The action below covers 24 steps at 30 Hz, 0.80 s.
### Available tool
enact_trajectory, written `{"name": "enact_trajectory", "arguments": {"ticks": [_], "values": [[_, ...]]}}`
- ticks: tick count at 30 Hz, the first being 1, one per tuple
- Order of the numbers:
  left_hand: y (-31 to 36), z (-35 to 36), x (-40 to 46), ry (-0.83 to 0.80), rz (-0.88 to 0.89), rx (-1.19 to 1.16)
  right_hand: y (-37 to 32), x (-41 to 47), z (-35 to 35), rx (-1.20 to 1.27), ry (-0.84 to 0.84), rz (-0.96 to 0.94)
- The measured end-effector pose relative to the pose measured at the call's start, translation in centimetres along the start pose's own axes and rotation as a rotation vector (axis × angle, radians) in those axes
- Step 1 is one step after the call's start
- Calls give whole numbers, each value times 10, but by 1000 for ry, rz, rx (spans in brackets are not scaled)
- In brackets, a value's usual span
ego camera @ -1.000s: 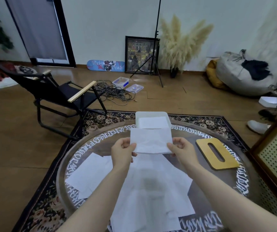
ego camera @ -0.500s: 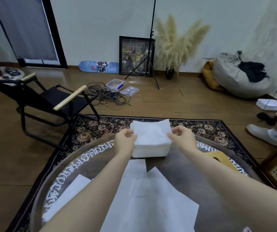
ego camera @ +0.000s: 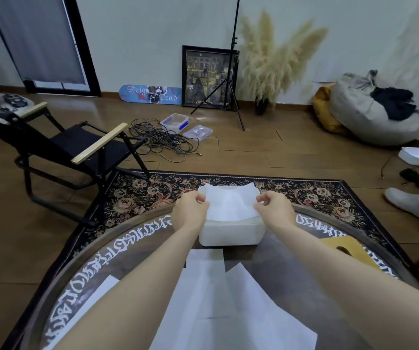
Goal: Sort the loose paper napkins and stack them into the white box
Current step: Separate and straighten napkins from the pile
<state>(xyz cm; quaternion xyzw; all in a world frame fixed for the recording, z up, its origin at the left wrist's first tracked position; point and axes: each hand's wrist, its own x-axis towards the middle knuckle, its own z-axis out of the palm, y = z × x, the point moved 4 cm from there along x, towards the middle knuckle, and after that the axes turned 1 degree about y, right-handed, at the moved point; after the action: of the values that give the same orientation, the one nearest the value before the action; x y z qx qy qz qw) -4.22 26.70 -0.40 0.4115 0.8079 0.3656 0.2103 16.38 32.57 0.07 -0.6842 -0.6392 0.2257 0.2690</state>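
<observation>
The left hand (ego camera: 190,210) and right hand (ego camera: 273,210) each pinch a side edge of one napkin (ego camera: 231,203), now lower than half a second ago and sagging into the box (ego camera: 231,233) at the table's (ego camera: 292,251) far edge. Loose napkins (ego camera: 216,294) lie nearer.

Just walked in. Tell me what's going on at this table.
A person is packing paper napkins into a white box on a round table. The left hand and right hand each pinch a side of one napkin, held over the box's open top with its middle sagging in. More loose napkins lie on the table nearer the person, not yet boxed. A yellow lid sits to the right.
</observation>
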Motion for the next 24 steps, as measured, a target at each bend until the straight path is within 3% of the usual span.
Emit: {"name": "enact_trajectory", "arguments": {"ticks": [15,24], "values": [[5,6,-6,18,91,155,3,-3,-1,-104,39,16],[8,6,-10,12,194,241,4,-5,3,-131,29,-108]]}}
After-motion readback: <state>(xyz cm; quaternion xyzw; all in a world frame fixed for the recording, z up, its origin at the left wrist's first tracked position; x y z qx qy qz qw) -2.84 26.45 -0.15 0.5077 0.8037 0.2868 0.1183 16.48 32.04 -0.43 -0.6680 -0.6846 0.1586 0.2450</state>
